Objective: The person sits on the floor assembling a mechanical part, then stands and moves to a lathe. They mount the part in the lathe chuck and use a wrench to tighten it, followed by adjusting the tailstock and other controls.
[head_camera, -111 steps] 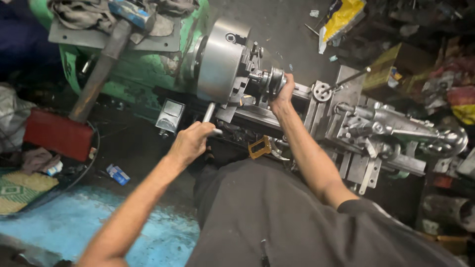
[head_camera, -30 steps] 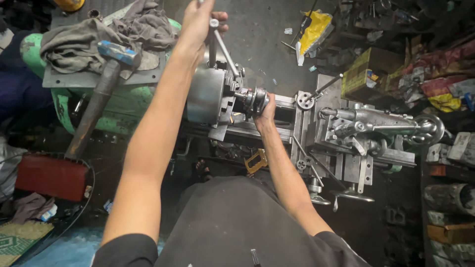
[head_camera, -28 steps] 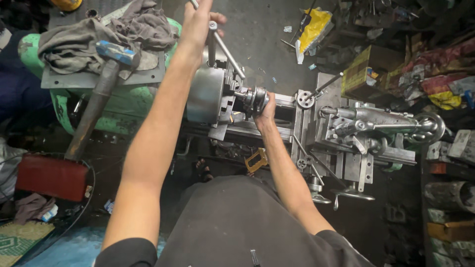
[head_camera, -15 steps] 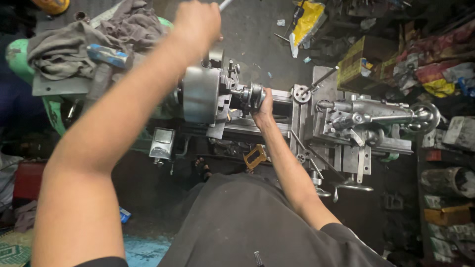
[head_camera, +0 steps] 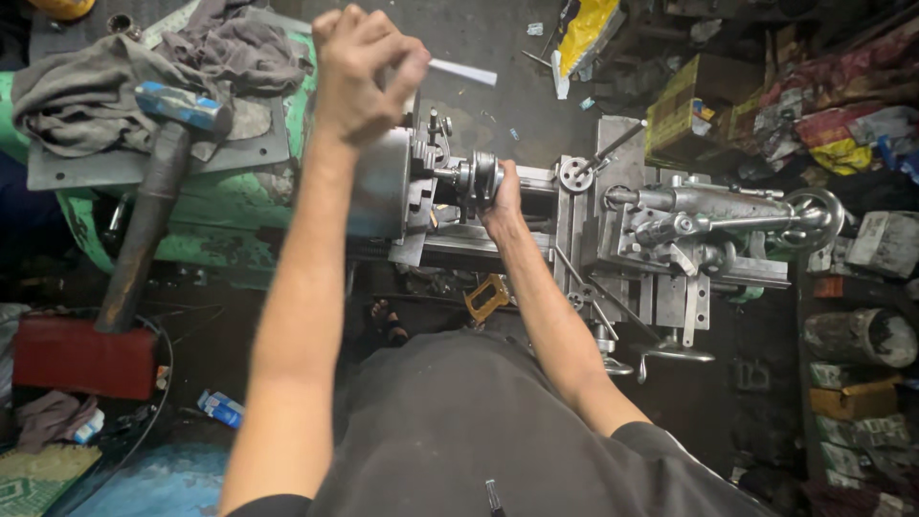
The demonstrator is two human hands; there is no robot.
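We see our left hand [head_camera: 359, 72] raised over the far side of the green metal lathe [head_camera: 230, 220], fist closed around a slim silver bar-shaped tool [head_camera: 461, 71] whose end juts to the right above the grey steel chuck [head_camera: 381, 184]. Our right hand [head_camera: 502, 196] is wrapped around the round dark metal workpiece [head_camera: 476, 179] held just right of the chuck, with the grey tool carriage [head_camera: 613, 220] further right. On the left, a long-handled sledgehammer with a blue head [head_camera: 158, 182] lies beside crumpled grey rags [head_camera: 86, 81] on the lathe's top.
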